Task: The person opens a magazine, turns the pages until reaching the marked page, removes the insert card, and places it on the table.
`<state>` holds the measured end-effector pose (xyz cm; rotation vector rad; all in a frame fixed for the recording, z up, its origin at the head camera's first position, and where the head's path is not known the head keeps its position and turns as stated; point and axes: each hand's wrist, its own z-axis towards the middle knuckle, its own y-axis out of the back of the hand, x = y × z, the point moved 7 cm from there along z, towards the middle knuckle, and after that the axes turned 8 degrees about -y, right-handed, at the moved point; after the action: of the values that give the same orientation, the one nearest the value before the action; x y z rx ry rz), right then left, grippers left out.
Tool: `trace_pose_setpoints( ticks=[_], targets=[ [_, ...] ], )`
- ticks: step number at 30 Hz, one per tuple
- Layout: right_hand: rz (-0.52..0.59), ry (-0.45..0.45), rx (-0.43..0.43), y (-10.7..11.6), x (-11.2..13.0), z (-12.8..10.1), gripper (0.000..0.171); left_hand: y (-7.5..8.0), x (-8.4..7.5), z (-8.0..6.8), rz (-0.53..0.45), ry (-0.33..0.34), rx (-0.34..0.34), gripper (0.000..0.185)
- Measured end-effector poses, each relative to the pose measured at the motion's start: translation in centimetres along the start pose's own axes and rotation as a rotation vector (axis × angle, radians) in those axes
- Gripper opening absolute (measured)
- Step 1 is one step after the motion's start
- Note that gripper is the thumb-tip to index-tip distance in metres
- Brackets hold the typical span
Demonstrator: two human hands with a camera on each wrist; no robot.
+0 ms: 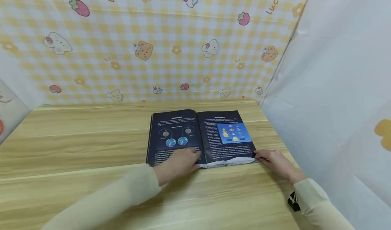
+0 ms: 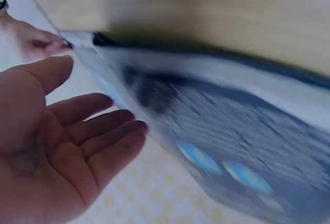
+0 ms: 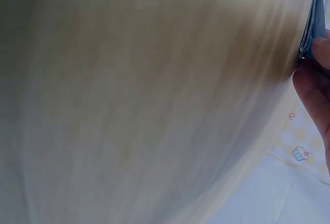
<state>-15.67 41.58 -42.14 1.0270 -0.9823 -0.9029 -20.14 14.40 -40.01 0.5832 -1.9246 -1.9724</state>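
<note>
Pale wood-grain table [image 1: 76,148] lies nearest, carrying one glossy dark book [image 1: 198,136] open flat at its far middle. My left hand [image 1: 178,162] rests spread on its left page; my right hand [image 1: 275,162] pinches its near right corner.

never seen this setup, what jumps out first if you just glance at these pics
An open dark book with blue planet pictures lies on the wooden table, mid-frame. The left hand rests flat on its left page, and the right hand touches the lower right corner. Behind stands a yellow checked backdrop with strawberries and bears.
</note>
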Motion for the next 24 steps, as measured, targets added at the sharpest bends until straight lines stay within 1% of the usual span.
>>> trace_pose_setpoints(
  ticks=[2, 5, 7, 10, 13, 16, 20, 24],
  targets=[
    [-0.004, 0.004, -0.009, 0.1, 0.1, 0.1, 0.015, -0.4, -1.7, 2.0, -0.017, -0.058, 0.009, 0.035],
    [0.0, -0.003, -0.021, 0.1, 0.1, 0.1, 0.015, -1.1, -4.1, 4.8, -0.075, -0.128, 0.003, 0.032],
    [0.006, -0.015, -0.024, 0.1, 0.2, 0.1, 0.015, -1.6, -5.6, 6.5, -0.105, -0.16, -0.009, 0.031],
    [0.021, -0.036, -0.03, 0.1, 0.1, 0.1, 0.016, -2.0, -7.5, 8.7, -0.105, -0.19, -0.027, 0.033],
    [0.035, -0.055, -0.03, 0.2, 0.1, -0.1, 0.016, -2.5, -8.8, 10.4, -0.083, -0.186, -0.033, 0.036],
    [0.043, -0.069, -0.033, 0.1, 0.0, -0.2, 0.016, -2.9, -9.6, 11.7, -0.062, -0.165, -0.037, 0.036],
    [0.036, -0.082, -0.033, 0.1, -0.2, -0.2, 0.017, -3.5, -10.2, 12.9, 0.005, -0.133, -0.034, 0.034],
    [0.038, -0.09, -0.025, 0.1, -0.2, -0.1, 0.017, -3.7, -10.4, 13.7, 0.068, -0.108, -0.051, 0.026]
  ],
)
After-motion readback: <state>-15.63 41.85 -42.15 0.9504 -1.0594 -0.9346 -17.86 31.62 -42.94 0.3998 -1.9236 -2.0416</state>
